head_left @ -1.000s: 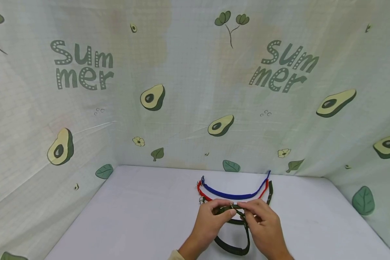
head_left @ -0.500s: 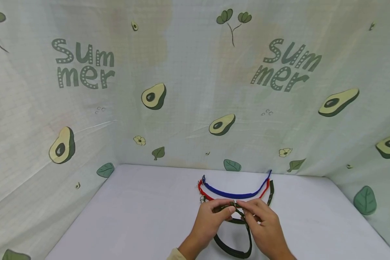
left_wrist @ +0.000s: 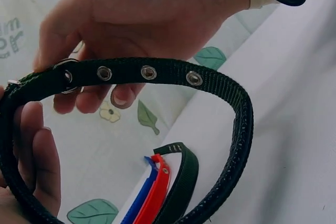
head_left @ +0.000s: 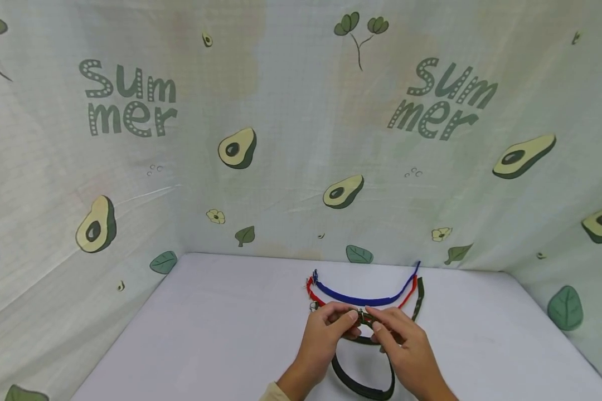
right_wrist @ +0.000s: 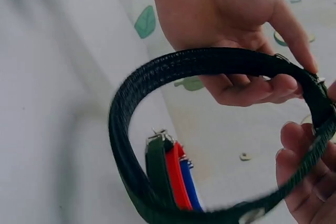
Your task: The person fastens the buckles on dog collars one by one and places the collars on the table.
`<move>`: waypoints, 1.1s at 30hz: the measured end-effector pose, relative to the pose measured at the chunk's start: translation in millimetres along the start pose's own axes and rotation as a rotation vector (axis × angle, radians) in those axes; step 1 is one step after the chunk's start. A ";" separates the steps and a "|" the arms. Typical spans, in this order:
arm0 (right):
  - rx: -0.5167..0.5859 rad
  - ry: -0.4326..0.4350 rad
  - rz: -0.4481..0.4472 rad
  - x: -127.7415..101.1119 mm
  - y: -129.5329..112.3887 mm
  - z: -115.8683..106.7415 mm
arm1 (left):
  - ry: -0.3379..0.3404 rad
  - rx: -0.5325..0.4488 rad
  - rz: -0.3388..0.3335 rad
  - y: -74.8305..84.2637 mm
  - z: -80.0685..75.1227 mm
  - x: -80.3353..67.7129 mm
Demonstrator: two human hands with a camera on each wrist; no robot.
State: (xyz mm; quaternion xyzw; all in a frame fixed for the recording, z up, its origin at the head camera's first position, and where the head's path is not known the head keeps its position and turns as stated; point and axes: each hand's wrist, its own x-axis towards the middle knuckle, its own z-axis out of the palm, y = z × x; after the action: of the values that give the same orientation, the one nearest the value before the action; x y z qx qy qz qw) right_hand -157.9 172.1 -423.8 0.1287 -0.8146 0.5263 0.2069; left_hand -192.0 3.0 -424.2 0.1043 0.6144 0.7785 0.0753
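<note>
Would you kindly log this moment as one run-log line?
left hand: pinches dark green webbing collar at buckle | right hand: pinches same collar | collar: looped | blue, red straps: flat on white table

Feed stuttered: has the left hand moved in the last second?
Yes. The left hand has crept slightly away from the camera, toward the blue collar, gripping the green collar.

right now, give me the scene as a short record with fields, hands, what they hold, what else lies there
left hand: pinches the dark green collar near its metal ring
right hand: pinches the same collar at the buckle end
collar state: curved into a loop, eyelets showing
behind the hands: blue collar, red collar, another green collar, lying side by side
surface: white table
</note>
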 end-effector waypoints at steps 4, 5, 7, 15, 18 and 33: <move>0.035 -0.030 0.114 -2.6 -1.2 2.2 | -0.047 -0.005 -0.001 0.0 1.8 -1.5; 0.039 -0.033 0.136 -3.0 -1.7 2.7 | -0.060 -0.008 -0.001 -0.1 2.5 -1.8; 0.040 -0.031 0.172 -3.1 -2.9 3.6 | -0.079 -0.017 0.000 0.1 3.6 -2.1; 0.128 -0.013 0.275 1.3 -8.9 3.9 | -0.082 -0.016 0.020 0.8 1.8 0.3; 0.156 -0.008 0.282 1.0 -8.7 4.2 | -0.063 -0.018 0.018 0.5 1.0 0.4; 0.170 0.022 0.310 -0.5 -5.8 7.2 | -0.036 -0.074 0.029 2.0 -2.2 -0.9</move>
State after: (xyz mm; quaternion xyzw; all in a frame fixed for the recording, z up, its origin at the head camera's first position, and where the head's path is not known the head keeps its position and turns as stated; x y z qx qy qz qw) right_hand -156.3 163.2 -422.0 0.0127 -0.7750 0.6202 0.1205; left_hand -191.7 0.2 -422.9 0.1246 0.5819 0.7998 0.0788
